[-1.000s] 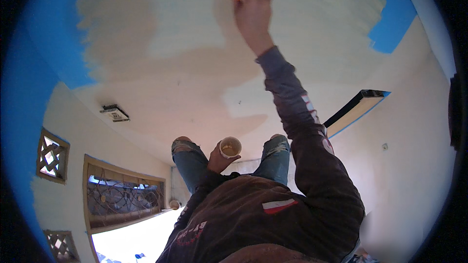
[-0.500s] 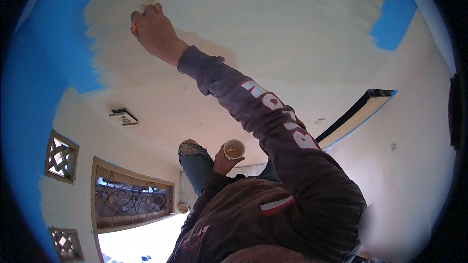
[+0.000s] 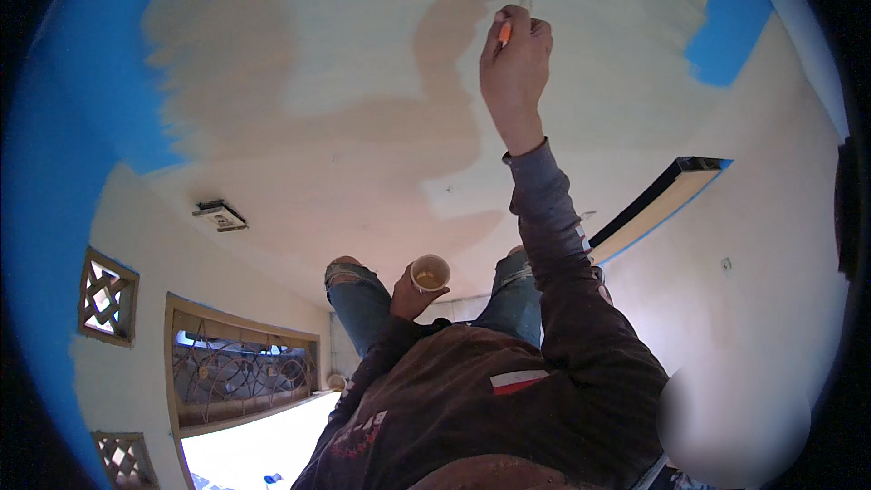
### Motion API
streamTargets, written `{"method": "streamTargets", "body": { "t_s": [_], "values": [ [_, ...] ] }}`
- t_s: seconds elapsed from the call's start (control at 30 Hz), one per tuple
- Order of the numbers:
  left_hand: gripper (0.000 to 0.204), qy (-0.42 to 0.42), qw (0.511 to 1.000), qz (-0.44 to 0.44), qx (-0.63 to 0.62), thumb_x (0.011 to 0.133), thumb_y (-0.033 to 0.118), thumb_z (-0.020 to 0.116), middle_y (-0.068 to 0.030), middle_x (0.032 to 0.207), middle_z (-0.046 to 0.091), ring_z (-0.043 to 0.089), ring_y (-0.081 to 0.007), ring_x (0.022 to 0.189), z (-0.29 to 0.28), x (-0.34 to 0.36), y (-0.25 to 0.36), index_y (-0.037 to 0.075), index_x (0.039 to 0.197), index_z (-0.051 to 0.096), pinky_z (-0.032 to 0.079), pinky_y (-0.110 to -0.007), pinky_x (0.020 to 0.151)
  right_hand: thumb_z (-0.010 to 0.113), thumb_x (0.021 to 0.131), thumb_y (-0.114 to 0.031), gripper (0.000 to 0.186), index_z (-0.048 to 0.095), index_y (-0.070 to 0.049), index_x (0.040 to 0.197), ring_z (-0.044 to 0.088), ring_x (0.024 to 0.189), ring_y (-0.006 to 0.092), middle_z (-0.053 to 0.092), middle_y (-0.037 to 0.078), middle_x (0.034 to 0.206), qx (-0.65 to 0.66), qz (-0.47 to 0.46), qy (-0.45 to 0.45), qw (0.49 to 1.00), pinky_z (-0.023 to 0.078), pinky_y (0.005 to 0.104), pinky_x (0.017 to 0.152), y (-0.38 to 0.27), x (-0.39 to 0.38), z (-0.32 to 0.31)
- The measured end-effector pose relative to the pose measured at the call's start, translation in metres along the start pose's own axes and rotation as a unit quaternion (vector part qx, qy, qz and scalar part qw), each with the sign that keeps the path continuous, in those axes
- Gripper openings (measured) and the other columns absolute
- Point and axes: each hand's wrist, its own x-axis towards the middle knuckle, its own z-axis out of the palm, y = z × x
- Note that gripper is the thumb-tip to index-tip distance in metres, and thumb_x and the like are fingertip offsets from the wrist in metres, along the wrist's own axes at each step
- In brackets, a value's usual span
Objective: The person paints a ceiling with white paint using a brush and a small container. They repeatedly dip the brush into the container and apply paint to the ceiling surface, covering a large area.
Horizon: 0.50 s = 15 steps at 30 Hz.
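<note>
High on the painted surface (image 3: 363, 45), my right hand (image 3: 515, 77) is closed around a paintbrush. Its orange handle end (image 3: 505, 33) pokes out between my fingers, and the pale brush head beyond them is mostly hidden. Cream paint covers the middle of that surface, with bright blue (image 3: 91, 82) beyond its streaky left edge and a blue patch (image 3: 730, 50) at the upper right. Low in front of my body, my left hand (image 3: 410, 302) grips a white cup (image 3: 429, 263) from the side. A little pale paint shows inside the cup.
A small fixture (image 3: 220, 215) is mounted at the left. Two lattice vents (image 3: 109, 298) and a window with a curled metal grille (image 3: 243, 372) line the left wall. At the right, a long dark-sided ledge (image 3: 660, 204) juts out. A wall switch (image 3: 725, 264) sits beyond it.
My right hand has swept with the brush from the upper left to right of the middle, and its arm is straighter upward. The left hand still holds the cup in nearly the same place.
</note>
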Motion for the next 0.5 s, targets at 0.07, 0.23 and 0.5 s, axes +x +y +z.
{"method": "streamTargets", "body": {
  "t_s": [0.07, 0.23, 0.5],
  "values": [
    [0.082, -0.009, 1.0, 0.01, 0.023, 0.065, 0.037, 0.093, -0.0171, 0.118, 0.068, 0.067, -0.0287, 0.11, 0.001, 0.004, -0.001, 0.002, 0.128, 0.054, 0.056, -0.04, 0.092, 0.063, 0.091, -0.019, 0.025, 0.061, -0.007, 0.113, 0.057, 0.103, 0.0401, 0.056, 0.022, 0.107, -0.034, 0.032, -0.018, 0.999, 0.056, 0.0483, 0.077, 0.013, 0.007, 0.003],
    [0.083, -0.026, 1.0, 0.006, 0.013, 0.065, 0.037, 0.093, -0.0171, 0.118, 0.068, 0.067, -0.0286, 0.11, 0.002, 0.005, 0.003, 0.002, 0.128, 0.054, 0.055, -0.04, 0.092, 0.063, 0.089, -0.017, 0.026, 0.06, -0.008, 0.114, 0.057, 0.102, 0.0394, 0.056, 0.02, 0.104, -0.03, 0.004, -0.039, 0.999, 0.057, 0.0471, 0.075, -0.012, -0.002, 0.049],
    [0.082, -0.01, 0.999, -0.044, 0.02, 0.066, 0.036, 0.093, -0.0168, 0.119, 0.068, 0.067, -0.0281, 0.111, -0.005, -0.001, 0.022, 0.002, 0.129, 0.054, 0.055, -0.04, 0.093, 0.063, 0.088, -0.008, 0.022, 0.059, -0.007, 0.11, 0.057, 0.098, 0.0381, 0.055, 0.019, 0.101, 0.165, -0.024, -0.076, 0.983, 0.055, 0.0457, 0.075, -0.097, -0.033, 0.084]
  ]
}}
